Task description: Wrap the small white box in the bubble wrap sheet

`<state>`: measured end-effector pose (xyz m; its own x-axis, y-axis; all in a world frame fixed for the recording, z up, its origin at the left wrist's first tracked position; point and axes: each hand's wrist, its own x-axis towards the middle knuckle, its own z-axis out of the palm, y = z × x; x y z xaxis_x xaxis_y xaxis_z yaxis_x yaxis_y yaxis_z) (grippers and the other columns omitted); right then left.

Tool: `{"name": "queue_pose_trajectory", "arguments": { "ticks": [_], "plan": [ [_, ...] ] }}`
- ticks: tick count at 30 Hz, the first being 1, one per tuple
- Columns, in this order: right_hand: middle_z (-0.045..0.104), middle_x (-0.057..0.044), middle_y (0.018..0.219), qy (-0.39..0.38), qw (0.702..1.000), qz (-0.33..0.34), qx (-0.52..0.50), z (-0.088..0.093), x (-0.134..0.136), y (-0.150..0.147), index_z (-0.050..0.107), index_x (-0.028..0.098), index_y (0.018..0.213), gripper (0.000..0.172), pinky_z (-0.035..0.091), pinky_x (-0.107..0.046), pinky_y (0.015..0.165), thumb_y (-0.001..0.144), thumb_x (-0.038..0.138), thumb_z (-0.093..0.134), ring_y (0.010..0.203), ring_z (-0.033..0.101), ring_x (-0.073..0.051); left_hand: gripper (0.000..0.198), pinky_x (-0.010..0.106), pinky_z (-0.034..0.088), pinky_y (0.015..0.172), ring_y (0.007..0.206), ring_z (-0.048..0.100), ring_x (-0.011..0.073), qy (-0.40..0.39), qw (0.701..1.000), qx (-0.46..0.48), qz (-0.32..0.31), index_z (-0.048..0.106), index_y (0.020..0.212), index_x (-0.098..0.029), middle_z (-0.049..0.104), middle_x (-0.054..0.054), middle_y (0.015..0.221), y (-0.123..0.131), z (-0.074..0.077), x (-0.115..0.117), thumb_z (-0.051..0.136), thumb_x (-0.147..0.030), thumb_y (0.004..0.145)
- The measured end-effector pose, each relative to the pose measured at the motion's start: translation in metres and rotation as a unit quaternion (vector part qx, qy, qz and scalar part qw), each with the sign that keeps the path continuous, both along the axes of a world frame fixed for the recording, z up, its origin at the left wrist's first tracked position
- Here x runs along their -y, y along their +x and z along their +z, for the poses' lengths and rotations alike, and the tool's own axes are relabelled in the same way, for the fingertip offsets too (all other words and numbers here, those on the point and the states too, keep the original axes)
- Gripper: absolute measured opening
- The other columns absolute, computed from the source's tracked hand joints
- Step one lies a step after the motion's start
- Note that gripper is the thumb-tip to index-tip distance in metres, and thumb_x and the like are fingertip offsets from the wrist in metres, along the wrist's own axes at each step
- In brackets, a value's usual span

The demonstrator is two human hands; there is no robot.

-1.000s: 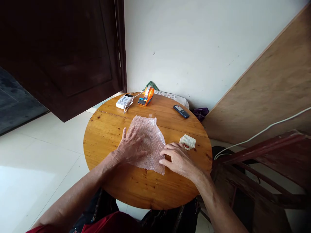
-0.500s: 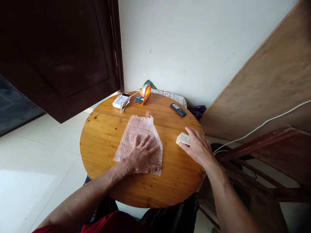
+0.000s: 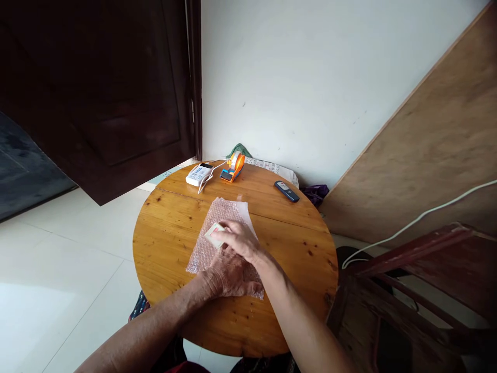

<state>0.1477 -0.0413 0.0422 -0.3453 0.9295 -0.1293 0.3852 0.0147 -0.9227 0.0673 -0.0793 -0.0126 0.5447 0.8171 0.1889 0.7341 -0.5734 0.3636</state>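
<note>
A sheet of bubble wrap [image 3: 223,212] lies on the round wooden table [image 3: 166,238]. My left hand [image 3: 232,275] rests flat on its near part; its fingertips are partly hidden under my other hand. Above them, my right hand [image 3: 241,241] crosses over, its thumb and fingers closed around a small pale box [image 3: 212,235] with a red mark. The box is over the middle of the bubble wrap; whether it touches the wrap I cannot tell.
Toward the back stand an orange tape dispenser [image 3: 235,167] and a white device [image 3: 199,174] with a cable. A dark remote-like handset [image 3: 286,191] lies at the back right. A dark red wooden chair [image 3: 419,251] is on the right, a dark door [image 3: 128,93] on the left.
My right hand has carried the small box leftward from the table's right side to over the bubble wrap and my left hand. My left hand stays on the wrap.
</note>
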Motion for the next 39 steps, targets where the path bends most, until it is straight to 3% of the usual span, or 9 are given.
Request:
{"name": "queue_pose_trajectory", "arguments": {
  "ticks": [4,7,11,15,18,22,29,35,39],
  "plan": [
    [0.067,-0.001,0.073,-0.042,0.974,-0.19,-0.112,-0.024,-0.02,0.037,0.066,0.017,0.081,0.032,0.043,-0.027,0.065,0.066,0.045,0.067,0.07,0.058,-0.017,0.092,0.078,0.001,0.111,0.147,0.015,0.0468,-0.03,0.995,-0.044,-0.087,0.035,0.152,-0.023,0.025,0.017,0.161,-0.015,0.001,0.004,0.05,-0.078,0.08],
    [0.069,-0.002,0.078,-0.029,0.966,-0.222,-0.131,-0.031,-0.018,0.062,0.067,0.017,0.084,0.036,0.044,-0.029,0.072,0.062,0.044,0.072,0.077,0.06,-0.018,0.083,0.073,0.002,0.114,0.149,0.014,0.0428,-0.06,0.992,-0.035,-0.101,0.037,0.15,-0.021,0.021,0.018,0.162,-0.025,0.011,0.001,0.041,-0.074,0.087],
    [0.071,-0.003,0.095,-0.02,0.976,-0.191,-0.103,-0.034,-0.012,0.069,0.066,0.019,0.107,0.053,0.046,-0.033,0.083,0.061,0.044,0.075,0.093,0.063,-0.023,0.058,0.064,0.013,0.119,0.148,0.023,0.0355,-0.046,0.997,-0.025,-0.049,0.045,0.145,-0.024,0.031,0.014,0.159,-0.046,0.02,-0.009,0.047,-0.054,0.095],
    [0.069,-0.004,0.101,0.04,0.991,-0.122,-0.021,-0.037,-0.008,0.071,0.064,0.02,0.108,0.049,0.047,-0.034,0.085,0.064,0.041,0.072,0.096,0.062,-0.024,0.083,0.058,0.017,0.12,0.146,0.03,0.0343,-0.064,0.997,-0.028,0.028,0.037,0.148,-0.017,0.041,0.016,0.154,-0.069,0.009,-0.018,0.07,-0.047,0.079],
    [0.066,-0.004,0.098,0.116,0.99,-0.061,0.056,-0.038,-0.002,0.071,0.063,0.021,0.101,0.039,0.048,-0.034,0.082,0.067,0.038,0.071,0.09,0.062,-0.022,0.096,0.055,0.013,0.122,0.147,0.026,0.033,-0.066,0.997,-0.002,0.043,0.031,0.151,-0.013,0.037,0.017,0.156,-0.077,-0.002,-0.018,0.074,-0.051,0.074],
    [0.065,-0.005,0.105,0.168,0.979,-0.019,0.116,-0.038,0.006,0.07,0.059,0.022,0.111,0.046,0.047,-0.036,0.086,0.068,0.031,0.073,0.096,0.061,-0.023,0.097,0.053,0.011,0.122,0.147,0.027,0.0319,-0.06,0.997,0.02,0.049,0.032,0.15,-0.014,0.037,0.016,0.156,-0.078,-0.007,-0.016,0.075,-0.052,0.072],
    [0.068,-0.005,0.099,0.208,0.969,-0.029,0.128,-0.04,0.006,0.068,0.062,0.022,0.106,0.034,0.049,-0.037,0.085,0.074,0.028,0.069,0.092,0.063,-0.023,0.1,0.054,0.011,0.121,0.147,0.028,0.033,-0.062,0.997,0.037,0.04,0.03,0.151,-0.015,0.04,0.017,0.154,-0.078,-0.005,-0.016,0.075,-0.054,0.07],
    [0.068,-0.008,0.11,0.207,0.97,-0.038,0.118,-0.052,0.005,0.057,0.06,0.022,0.114,0.042,0.048,-0.041,0.093,0.074,0.028,0.071,0.102,0.063,-0.026,0.101,0.055,0.01,0.121,0.147,0.026,0.0337,-0.067,0.996,0.038,0.037,0.028,0.151,-0.014,0.04,0.018,0.154,-0.077,-0.006,-0.016,0.075,-0.053,0.07],
    [0.064,-0.009,0.124,0.192,0.976,-0.028,0.099,-0.056,0.005,0.059,0.054,0.023,0.127,0.059,0.046,-0.044,0.099,0.072,0.026,0.074,0.113,0.061,-0.027,0.099,0.056,0.011,0.121,0.147,0.027,0.0335,-0.058,0.997,0.046,0.037,0.029,0.151,-0.016,0.04,0.017,0.154,-0.078,-0.008,-0.016,0.074,-0.053,0.071]
  ]
}}
